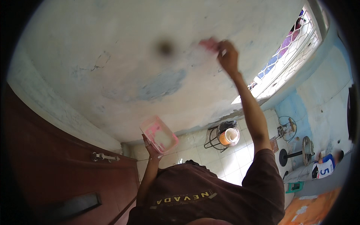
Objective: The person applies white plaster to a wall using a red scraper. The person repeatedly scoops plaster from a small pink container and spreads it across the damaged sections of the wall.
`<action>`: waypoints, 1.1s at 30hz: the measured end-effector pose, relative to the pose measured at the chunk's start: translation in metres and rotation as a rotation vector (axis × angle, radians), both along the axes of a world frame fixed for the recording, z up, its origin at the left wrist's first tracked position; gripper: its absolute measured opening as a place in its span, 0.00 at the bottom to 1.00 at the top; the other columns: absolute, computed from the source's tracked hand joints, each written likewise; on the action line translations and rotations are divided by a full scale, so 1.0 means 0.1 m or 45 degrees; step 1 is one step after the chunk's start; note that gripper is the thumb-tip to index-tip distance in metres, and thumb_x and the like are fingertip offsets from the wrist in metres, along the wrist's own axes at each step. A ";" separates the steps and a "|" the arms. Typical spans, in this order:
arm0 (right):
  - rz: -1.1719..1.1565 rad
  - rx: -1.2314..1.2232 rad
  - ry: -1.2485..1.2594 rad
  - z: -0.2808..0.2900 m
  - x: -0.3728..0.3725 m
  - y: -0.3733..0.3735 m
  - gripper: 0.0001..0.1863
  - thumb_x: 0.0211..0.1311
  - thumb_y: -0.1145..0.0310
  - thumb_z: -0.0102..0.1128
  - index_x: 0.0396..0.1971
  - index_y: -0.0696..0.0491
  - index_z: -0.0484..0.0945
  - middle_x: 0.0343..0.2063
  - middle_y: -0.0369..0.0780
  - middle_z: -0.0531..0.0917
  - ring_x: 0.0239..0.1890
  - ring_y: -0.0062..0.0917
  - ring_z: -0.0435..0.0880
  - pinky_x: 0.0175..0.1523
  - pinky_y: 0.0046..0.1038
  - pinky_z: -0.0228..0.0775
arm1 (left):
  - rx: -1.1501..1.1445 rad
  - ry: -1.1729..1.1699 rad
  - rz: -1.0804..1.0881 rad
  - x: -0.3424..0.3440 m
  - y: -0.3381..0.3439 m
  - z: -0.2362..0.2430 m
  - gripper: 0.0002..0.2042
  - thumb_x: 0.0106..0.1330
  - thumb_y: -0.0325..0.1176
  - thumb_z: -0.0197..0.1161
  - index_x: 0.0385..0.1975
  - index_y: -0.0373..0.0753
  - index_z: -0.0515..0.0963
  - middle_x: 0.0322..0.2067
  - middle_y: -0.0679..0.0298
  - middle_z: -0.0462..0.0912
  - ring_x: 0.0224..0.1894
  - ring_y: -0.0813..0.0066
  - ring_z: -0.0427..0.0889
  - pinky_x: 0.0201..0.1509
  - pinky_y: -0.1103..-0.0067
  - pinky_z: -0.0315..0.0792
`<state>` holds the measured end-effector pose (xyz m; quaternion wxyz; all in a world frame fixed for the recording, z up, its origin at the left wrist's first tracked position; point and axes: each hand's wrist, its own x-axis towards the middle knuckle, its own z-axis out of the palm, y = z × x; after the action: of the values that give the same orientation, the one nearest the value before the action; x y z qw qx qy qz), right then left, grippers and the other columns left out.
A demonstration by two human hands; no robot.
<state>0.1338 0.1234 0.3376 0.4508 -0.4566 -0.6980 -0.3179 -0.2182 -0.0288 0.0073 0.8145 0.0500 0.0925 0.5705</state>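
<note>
The pale patched wall [123, 67] filled my view. My left hand [150, 144] was clamped under a pink tray [159, 134] of white filler, held low near my chest. My right hand [228, 56] pressed a small pink tool [208, 44] against the wall, fingers closed around it.

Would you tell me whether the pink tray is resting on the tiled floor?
No, the left hand holds the pink tray up in the air, above the tiled floor.
</note>
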 end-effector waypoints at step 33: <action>0.376 -0.585 -0.431 -1.57 -0.26 -0.30 0.21 0.48 0.80 0.56 0.45 0.47 0.81 0.35 0.43 0.83 0.43 0.39 0.82 0.47 0.40 0.76 | 0.031 0.057 0.331 0.90 -1.38 0.09 0.32 0.71 0.66 0.45 0.66 0.51 0.66 0.62 0.68 0.73 0.62 0.63 0.73 0.65 0.58 0.70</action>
<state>0.1075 0.0939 0.1808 0.2547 -0.3809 -0.8753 -0.1543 -0.1280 -0.1670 0.0163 0.7307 0.0602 0.1095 0.6712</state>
